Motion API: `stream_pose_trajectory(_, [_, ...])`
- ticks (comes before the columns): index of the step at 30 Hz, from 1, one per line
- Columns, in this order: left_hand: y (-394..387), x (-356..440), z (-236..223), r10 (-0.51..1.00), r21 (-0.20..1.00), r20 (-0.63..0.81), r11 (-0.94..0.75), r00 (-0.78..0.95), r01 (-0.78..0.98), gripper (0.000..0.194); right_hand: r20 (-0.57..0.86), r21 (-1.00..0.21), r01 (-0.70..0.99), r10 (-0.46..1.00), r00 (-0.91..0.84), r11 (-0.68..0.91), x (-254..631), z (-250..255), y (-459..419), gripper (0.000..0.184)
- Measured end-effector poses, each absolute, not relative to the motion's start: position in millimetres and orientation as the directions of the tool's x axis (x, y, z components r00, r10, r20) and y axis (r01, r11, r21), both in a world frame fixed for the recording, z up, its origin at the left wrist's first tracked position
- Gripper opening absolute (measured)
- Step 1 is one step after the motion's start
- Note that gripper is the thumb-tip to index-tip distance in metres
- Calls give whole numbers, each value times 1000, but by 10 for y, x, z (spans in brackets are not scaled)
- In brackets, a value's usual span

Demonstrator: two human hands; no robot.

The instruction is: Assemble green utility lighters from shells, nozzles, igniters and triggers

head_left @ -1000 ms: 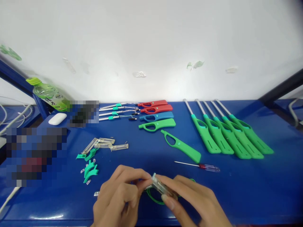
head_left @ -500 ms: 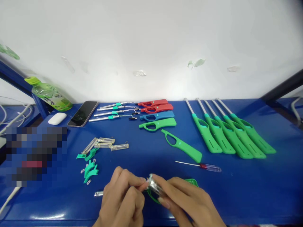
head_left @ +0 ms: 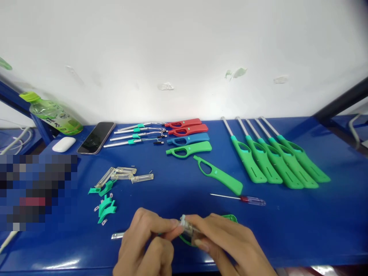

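Observation:
My right hand is closed on a clear plastic lighter fuel tank, just above the blue table. At the tank's pale end my left hand pinches with thumb and index finger; whatever lies between those fingertips is too small to make out. Beneath both hands rests a green lighter shell, mostly covered. A metal tube pokes out left of my left hand. Farther left lie several clear fuel tanks and teal plastic triggers with small pale pieces.
Several assembled green lighters lie at right, near a screwdriver. Red, blue and green shells and metal tubes with wires line the back. A phone, white case and bottle stand at back left.
The view has shifted slightly, so the table items sit a little farther left. The fuel tank has turned slightly in my right hand. My left fingertips have moved closer against its end.

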State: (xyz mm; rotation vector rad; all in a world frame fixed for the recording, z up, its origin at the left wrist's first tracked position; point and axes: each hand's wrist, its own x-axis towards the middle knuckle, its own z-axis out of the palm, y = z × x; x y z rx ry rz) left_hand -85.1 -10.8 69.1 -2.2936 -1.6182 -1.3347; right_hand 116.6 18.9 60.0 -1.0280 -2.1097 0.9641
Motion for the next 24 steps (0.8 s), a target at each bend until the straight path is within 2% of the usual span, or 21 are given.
stream_pose_trajectory(3, [-61,-882,663,797,500,590,-487,129,717,31,135,-807,487,907,-399,334,1306,624,183,26])
stream_pose_trajectory(5, [-41,-899,640,835,556,546,-425,72,715,28,97,-777,569,945,-313,269,1452,632,162,27])
stream_pose_trajectory(8, [-42,-905,576,851,541,519,-397,77,741,28,52,-728,650,963,-264,218,1621,625,136,30])
stream_pose_trajectory(10, [-64,-899,502,852,511,506,-425,139,747,28,46,-698,688,972,-232,197,1642,596,152,22])
stream_pose_trajectory(12, [-93,-890,412,856,494,480,-446,193,746,30,65,-692,681,961,-270,238,1604,546,204,11])
stream_pose_trajectory(15, [-136,-883,291,867,466,435,-449,245,762,32,61,-731,583,885,-462,355,1538,459,315,2])
stream_pose_trajectory(20, [-188,-916,184,858,398,396,-481,327,781,29,9,-792,481,795,-606,376,1538,349,411,13])
stream_pose_trajectory(24, [-251,-970,115,837,343,361,-530,412,776,34,96,-825,404,801,-590,396,1530,301,399,24])
